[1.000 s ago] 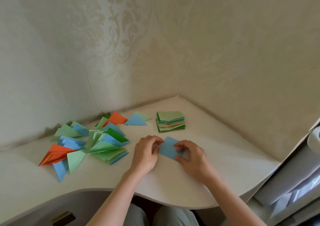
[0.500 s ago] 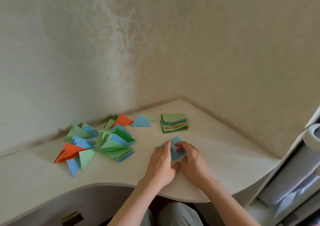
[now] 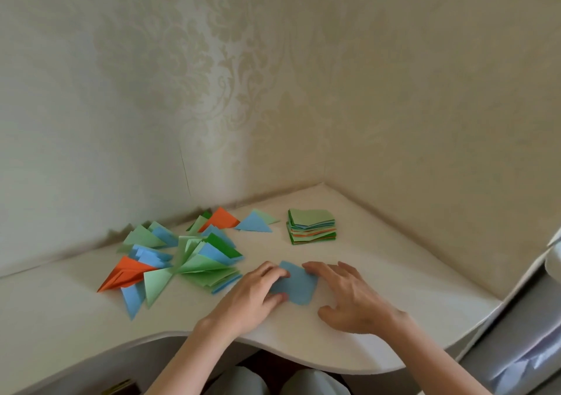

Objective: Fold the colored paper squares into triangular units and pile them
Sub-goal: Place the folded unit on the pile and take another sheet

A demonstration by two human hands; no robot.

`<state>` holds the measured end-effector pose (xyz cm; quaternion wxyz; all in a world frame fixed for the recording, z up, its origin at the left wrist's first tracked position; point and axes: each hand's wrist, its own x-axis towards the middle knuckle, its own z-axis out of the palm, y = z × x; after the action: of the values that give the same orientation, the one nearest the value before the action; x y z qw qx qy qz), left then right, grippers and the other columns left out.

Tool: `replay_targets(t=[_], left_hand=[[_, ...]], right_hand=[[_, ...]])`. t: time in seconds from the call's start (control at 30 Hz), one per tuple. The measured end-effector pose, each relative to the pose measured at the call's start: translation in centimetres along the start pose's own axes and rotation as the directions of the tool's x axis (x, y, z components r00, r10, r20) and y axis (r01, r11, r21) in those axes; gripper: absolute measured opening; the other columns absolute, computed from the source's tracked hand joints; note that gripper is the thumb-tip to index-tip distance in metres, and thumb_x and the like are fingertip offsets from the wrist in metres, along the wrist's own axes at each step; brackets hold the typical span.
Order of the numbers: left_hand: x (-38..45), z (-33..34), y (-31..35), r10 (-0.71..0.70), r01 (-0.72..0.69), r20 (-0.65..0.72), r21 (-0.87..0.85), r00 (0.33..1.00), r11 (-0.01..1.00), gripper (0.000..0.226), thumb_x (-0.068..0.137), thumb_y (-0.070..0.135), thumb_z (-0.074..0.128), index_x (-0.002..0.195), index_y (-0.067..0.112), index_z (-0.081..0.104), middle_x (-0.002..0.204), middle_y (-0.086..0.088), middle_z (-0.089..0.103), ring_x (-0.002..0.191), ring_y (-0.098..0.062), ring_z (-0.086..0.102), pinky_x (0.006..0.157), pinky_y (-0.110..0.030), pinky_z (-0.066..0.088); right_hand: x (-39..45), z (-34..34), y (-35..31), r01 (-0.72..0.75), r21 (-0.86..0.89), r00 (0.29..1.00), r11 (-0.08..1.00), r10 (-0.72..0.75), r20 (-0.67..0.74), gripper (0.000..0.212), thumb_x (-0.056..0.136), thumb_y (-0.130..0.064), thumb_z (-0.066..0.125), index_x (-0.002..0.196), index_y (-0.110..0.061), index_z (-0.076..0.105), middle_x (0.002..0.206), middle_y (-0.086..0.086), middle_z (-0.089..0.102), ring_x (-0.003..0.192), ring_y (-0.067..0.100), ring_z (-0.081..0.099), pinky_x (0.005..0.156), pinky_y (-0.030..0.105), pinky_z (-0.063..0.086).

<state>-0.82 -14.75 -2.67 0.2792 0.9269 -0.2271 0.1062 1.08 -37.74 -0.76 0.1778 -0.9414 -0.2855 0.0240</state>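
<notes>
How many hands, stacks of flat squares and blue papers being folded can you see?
Hands: 2, the left hand and the right hand
Stack of flat squares: 1
Blue paper between the hands: 1
Total: 4

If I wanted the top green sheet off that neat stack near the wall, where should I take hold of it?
Probably at a near corner of the top green sheet, coming from the front. The stack sits apart from both hands with its near side open, and its sheets curl slightly, so a corner should lift free for a thumb-and-finger pinch.
</notes>
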Motion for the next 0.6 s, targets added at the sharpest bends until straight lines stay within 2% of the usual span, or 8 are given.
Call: replay_targets(t=[0.07, 0.13, 0.27, 0.37, 0.43, 0.5, 0.6], left_hand=[[-0.5, -0.2, -0.4, -0.005, 0.005, 0.004, -0.059, 1.000, 0.998, 0.049, 0.085, 0.041, 0.064, 0.129, 0.027, 0.047, 0.123, 0.017, 0.044, 0.112, 0.000, 0.049, 0.093, -0.020, 0.041], [-0.7, 0.0, -0.4, 0.000, -0.001, -0.017, -0.085, 1.000, 0.996, 0.053, 0.083, 0.042, 0.065, 0.130, 0.029, 0.044, 0.124, 0.019, 0.042, 0.112, 0.003, 0.047, 0.093, -0.017, 0.041], [-0.4, 0.5, -0.1, -0.018, 0.008, -0.129, -0.078, 0.991, 0.997, 0.038, 0.091, 0.025, 0.061, 0.127, 0.022, 0.050, 0.115, 0.011, 0.054, 0.105, -0.004, 0.055, 0.089, -0.026, 0.046], [-0.3, 1.1, 0.1, -0.066, 0.056, -0.209, -0.053, 0.976, 0.997, 0.029, 0.091, 0.020, 0.061, 0.120, 0.021, 0.056, 0.104, 0.008, 0.060, 0.097, -0.009, 0.059, 0.085, -0.028, 0.048], [-0.2, 1.4, 0.4, -0.120, 0.115, -0.303, -0.033, 0.945, 0.993, 0.025, 0.089, 0.016, 0.064, 0.113, 0.020, 0.061, 0.094, 0.009, 0.061, 0.090, -0.012, 0.060, 0.082, -0.027, 0.048], [0.1, 1.7, 0.8, -0.174, 0.177, -0.380, -0.027, 0.908, 0.984, 0.021, 0.085, 0.012, 0.068, 0.106, 0.017, 0.064, 0.085, 0.008, 0.060, 0.083, -0.016, 0.059, 0.077, -0.032, 0.049], [0.6, 2.2, 1.6, -0.234, 0.259, -0.429, 0.001, 0.873, 0.966, 0.019, 0.084, 0.013, 0.069, 0.102, 0.016, 0.064, 0.083, 0.005, 0.062, 0.082, -0.019, 0.057, 0.075, -0.038, 0.048]], right_hand=[[0.1, 0.3, 0.1, -0.002, 0.012, 0.999, 1.000, 0.003, -0.045, 0.074, 0.072, -0.042, 0.049, 0.140, -0.044, 0.021, 0.140, -0.017, 0.040, 0.131, 0.007, 0.029, 0.113, 0.022, 0.010], [0.4, 0.7, 0.0, -0.003, 0.023, 0.995, 1.000, 0.005, -0.102, 0.069, 0.074, -0.045, 0.052, 0.139, -0.044, 0.027, 0.136, -0.018, 0.044, 0.127, 0.005, 0.033, 0.109, 0.019, 0.016], [1.5, 1.8, 0.2, 0.013, -0.020, 0.976, 1.000, -0.017, -0.217, 0.042, 0.086, -0.049, 0.057, 0.125, -0.035, 0.055, 0.127, -0.018, 0.053, 0.121, 0.005, 0.044, 0.102, 0.023, 0.027], [2.3, 2.5, 0.4, -0.027, -0.010, 0.963, 1.000, 0.023, -0.269, 0.030, 0.090, -0.050, 0.053, 0.109, -0.031, 0.067, 0.115, -0.017, 0.058, 0.109, 0.008, 0.050, 0.093, 0.028, 0.033], [2.8, 2.8, 0.3, -0.068, 0.032, 0.948, 0.997, 0.074, -0.310, 0.026, 0.091, -0.048, 0.054, 0.100, -0.029, 0.070, 0.106, -0.016, 0.061, 0.101, 0.011, 0.053, 0.085, 0.029, 0.034], [3.4, 2.8, 0.0, -0.110, 0.079, 0.931, 0.991, 0.131, -0.340, 0.026, 0.090, -0.047, 0.056, 0.091, -0.026, 0.071, 0.095, -0.014, 0.062, 0.093, 0.012, 0.054, 0.079, 0.029, 0.036], [4.3, 2.9, -0.6, -0.181, 0.108, 0.917, 0.978, 0.207, -0.339, 0.031, 0.089, -0.052, 0.055, 0.082, -0.025, 0.067, 0.084, -0.012, 0.058, 0.085, 0.013, 0.052, 0.077, 0.031, 0.037]])
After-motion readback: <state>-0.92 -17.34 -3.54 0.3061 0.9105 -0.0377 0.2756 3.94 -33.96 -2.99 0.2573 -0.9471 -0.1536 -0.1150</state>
